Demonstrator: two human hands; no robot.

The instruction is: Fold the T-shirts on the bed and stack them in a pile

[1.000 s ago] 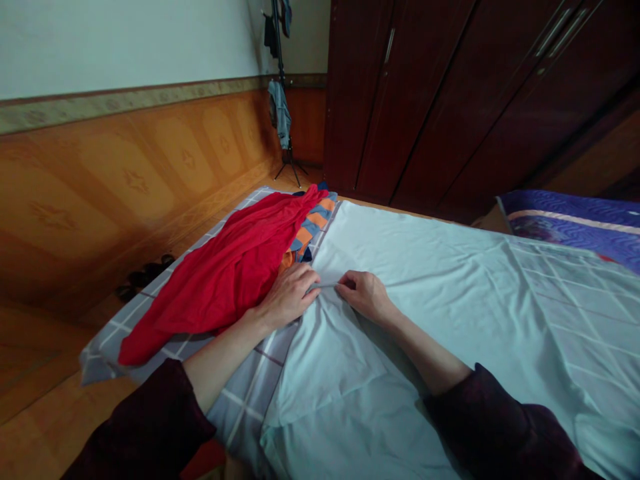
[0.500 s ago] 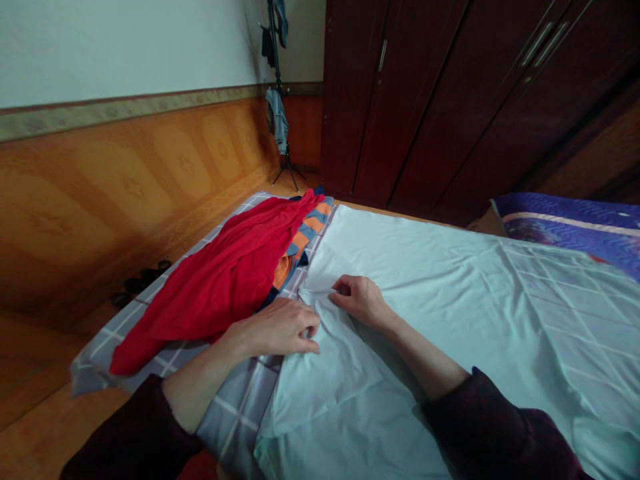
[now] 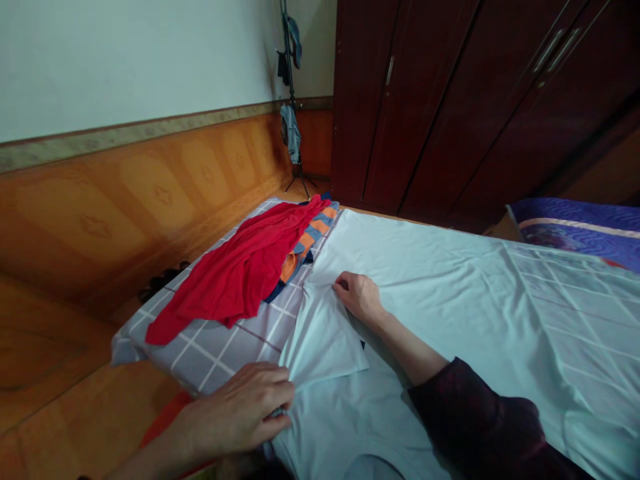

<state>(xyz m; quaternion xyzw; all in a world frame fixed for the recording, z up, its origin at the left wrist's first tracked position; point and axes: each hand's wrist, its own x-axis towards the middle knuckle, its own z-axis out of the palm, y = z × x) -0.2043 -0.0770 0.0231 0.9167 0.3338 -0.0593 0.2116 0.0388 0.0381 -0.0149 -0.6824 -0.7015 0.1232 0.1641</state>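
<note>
And here we are at the bed, 2 bare hands working over a wide pale mint cloth [image 3: 450, 313], spread across the mattress with a soft ripple running through it and a triangular folded flap [image 3: 325, 337] lying on top. The left hand [image 3: 235, 410] is down at the near edge, fingers curled and closed on a bunched pinch of that cloth. The right hand [image 3: 360, 297] sits at the top of the flap, fingers lightly curved against the fold, and from here I can't tell whether it's actually gripping or just pressing, with a dark maroon sleeve [image 3: 475, 413] on that forearm. To the left, the cloth lies beside a grey checked bedsheet [image 3: 215, 350] carrying a crumpled red garment [image 3: 235, 273] and an orange-and-blue striped cloth [image 3: 310, 243]. Beyond the bed, a dark wooden wardrobe [image 3: 425, 100] with metal handles fills the far side, and a black stand [image 3: 293, 87] hung with clothes is in the corner. Honey-coloured wood panelling [image 3: 150, 200] lines the wall above a wooden floor [image 3: 65, 373], dark shoes [image 3: 163, 283] sit beside the bed, and a purple quilted cover [image 3: 575, 230] shows at far right.
</note>
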